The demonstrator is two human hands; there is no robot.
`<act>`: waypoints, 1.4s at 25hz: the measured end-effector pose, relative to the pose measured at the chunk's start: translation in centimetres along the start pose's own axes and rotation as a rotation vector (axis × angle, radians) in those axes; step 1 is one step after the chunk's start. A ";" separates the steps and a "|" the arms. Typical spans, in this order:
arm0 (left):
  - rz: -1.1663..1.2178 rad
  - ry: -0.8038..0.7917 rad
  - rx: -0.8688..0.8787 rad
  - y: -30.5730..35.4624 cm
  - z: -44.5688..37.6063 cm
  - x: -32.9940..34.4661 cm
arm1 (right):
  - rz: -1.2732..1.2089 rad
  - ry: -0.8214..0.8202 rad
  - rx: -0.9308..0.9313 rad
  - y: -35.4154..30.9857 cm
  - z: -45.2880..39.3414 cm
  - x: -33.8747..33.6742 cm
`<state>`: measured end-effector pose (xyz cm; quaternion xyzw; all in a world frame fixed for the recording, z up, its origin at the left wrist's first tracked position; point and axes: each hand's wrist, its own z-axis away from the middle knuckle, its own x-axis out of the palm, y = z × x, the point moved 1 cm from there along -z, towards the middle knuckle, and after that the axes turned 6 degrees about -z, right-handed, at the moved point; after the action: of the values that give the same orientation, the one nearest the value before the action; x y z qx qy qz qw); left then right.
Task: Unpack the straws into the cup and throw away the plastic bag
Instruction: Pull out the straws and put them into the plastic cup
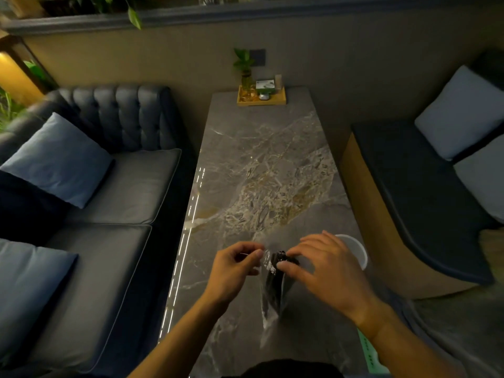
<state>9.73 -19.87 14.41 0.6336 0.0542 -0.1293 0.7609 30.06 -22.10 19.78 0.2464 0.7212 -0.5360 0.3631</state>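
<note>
A clear plastic bag [268, 304] holding a bundle of dark straws [275, 279] stands upright above the near end of the marble table [261, 165]. My left hand [234, 268] pinches the bag's top edge on the left. My right hand [324, 266] grips the straw tops and the bag's right side at the opening. A white cup [356, 251] stands on the table just right of my right hand, partly hidden behind it.
A yellow tray [261, 98] with a small plant and a box sits at the table's far end. A dark sofa [109, 186] with blue cushions runs along the left, a bench [409, 192] with pale cushions along the right.
</note>
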 end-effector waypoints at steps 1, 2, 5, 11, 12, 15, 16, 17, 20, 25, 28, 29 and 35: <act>-0.003 -0.007 0.003 0.0 -0.3 0.0 | 0.042 -0.047 0.026 -0.1 -0.4 0.1; -0.005 -0.004 0.009 0.1 -0.6 -0.1 | 0.043 -0.074 0.046 -0.1 -0.8 0.2; 0.001 0.038 0.034 0.2 -1.3 -0.5 | -0.050 -0.022 0.075 -0.3 -1.9 0.4; -0.231 -0.079 0.083 -6.1 0.5 -0.5 | -0.176 0.053 0.165 -0.6 -4.2 0.7; -0.334 -0.094 0.099 -7.7 0.6 -0.6 | -0.194 0.036 0.180 -0.6 -4.5 0.7; -0.559 -0.087 0.117 -11.6 -0.3 -1.9 | -0.264 0.018 0.216 -0.1 -5.4 0.9; -0.625 -0.089 0.088 -12.3 -0.8 -2.5 | -0.286 0.033 0.232 0.2 -5.7 0.9; -0.672 -0.099 0.051 -13.1 -1.4 -3.1 | -0.306 0.049 0.255 0.7 -6.0 0.9; -0.636 -0.131 -0.053 -14.8 -2.5 -4.2 | -0.377 0.067 0.318 2.5 -6.4 0.9; -0.503 -0.133 -0.051 -14.6 -3.2 -5.3 | -0.515 0.110 0.377 4.3 -6.2 0.4; -0.328 -0.025 -0.045 -13.0 -3.5 -6.5 | -0.588 0.144 0.414 5.5 -5.9 -0.9; -0.258 0.020 -0.031 -12.2 -3.6 -6.9 | -0.609 0.145 0.428 5.9 -5.7 -1.5; 0.000 0.157 0.131 -5.1 -5.1 -8.0 | -0.781 0.208 0.588 8.3 -3.5 -4.7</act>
<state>1.13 -14.69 10.51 0.6902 0.1051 -0.0826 0.7111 38.23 -16.03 19.08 0.1022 0.6105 -0.7851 -0.0234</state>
